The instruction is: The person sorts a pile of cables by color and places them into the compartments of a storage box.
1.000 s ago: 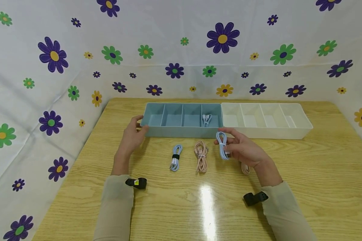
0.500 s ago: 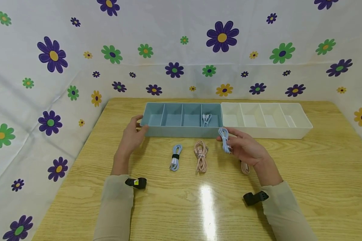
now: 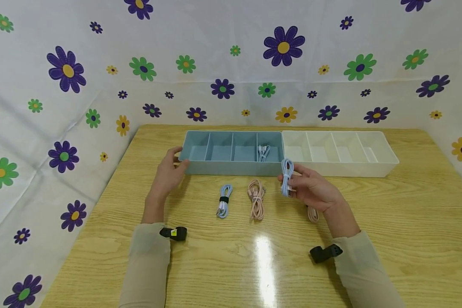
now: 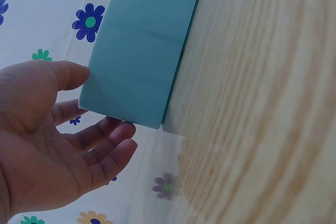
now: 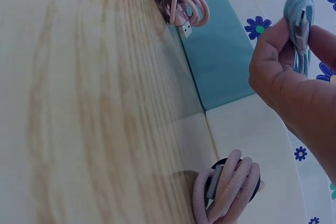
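Observation:
My right hand [image 3: 312, 188] pinches a bundled light-blue charging cable [image 3: 286, 177] between thumb and fingers. It holds the cable upright in front of the seam between two divided boxes. In the right wrist view the folded cable [image 5: 300, 19] stands up from the fingertips. My left hand [image 3: 170, 171] grips the left end of the blue divided box [image 3: 231, 168]; in the left wrist view the thumb [image 4: 73, 74] lies at one edge of the box and the fingers bend at its end. A white-and-blue cable [image 3: 264, 153] lies in that box's rightmost compartment.
The cream divided box [image 3: 339, 170] abuts the blue one on the right. On the wooden table in front lie a blue cable [image 3: 224, 201] with a black strap and a pink cable [image 3: 257, 200]. Another pink cable [image 3: 313, 214] is partly hidden under my right hand.
My right hand has raised the blue cable slightly toward the boxes and turned it more upright. My left hand has stayed at the blue box's end.

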The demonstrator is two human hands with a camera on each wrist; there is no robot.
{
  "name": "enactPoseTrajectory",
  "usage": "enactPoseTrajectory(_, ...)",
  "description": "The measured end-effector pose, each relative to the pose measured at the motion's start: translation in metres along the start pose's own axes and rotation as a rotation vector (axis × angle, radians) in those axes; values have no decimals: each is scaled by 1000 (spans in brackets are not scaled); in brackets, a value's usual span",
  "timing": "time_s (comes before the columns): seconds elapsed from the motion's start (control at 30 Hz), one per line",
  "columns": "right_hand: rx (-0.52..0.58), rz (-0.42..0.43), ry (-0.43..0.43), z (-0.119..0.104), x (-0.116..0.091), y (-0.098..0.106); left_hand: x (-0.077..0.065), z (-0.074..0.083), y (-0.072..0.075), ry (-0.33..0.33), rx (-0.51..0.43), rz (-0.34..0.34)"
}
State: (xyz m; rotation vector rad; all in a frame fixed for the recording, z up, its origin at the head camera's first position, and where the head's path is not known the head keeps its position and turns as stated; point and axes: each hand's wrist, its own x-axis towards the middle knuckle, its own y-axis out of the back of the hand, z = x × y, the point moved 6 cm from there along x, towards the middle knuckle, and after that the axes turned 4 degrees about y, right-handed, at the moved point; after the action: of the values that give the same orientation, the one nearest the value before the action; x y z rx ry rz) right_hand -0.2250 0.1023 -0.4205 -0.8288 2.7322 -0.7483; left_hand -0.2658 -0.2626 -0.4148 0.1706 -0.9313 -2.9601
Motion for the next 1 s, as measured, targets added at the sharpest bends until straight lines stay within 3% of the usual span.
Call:
enactPoseTrajectory(0.27,66,-51,-31,2,1,-6,1,-1,1,4,3,-8)
enactPoseTrajectory(0.8,61,-44,-61,-6,-1,-16,0,1,2,5,8,-15)
enactPoseTrajectory(1.0,18,-69,-34,-6,-2,-15,0,3,2,-2,16,-12)
